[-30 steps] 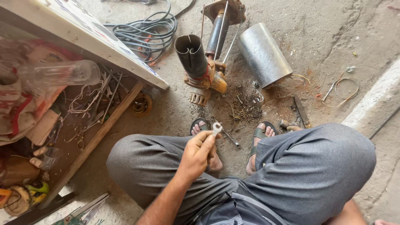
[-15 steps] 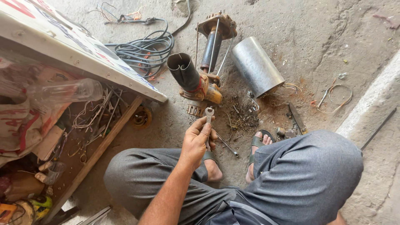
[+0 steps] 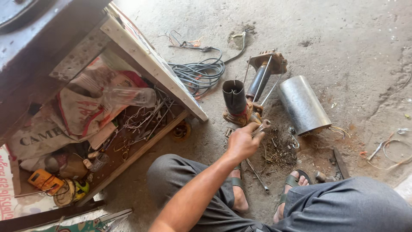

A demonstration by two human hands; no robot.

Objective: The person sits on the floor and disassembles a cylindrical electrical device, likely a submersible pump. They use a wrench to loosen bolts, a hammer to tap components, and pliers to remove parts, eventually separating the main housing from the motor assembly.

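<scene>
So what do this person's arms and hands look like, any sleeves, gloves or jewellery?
Only one arm shows, the left one. The left hand is bare: no glove, no ring or watch visible. The forearm is bare too, with no sleeve reaching it. The right hand is out of view.

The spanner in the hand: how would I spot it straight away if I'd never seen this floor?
Start at the shiny metal cylinder lying on the concrete floor. Just left of it stands a rusty pump assembly with a dark pipe on top. The spanner is at its base, in the grip of the left hand: the only tool held, unlike the long rod lying by the sandals.
</scene>
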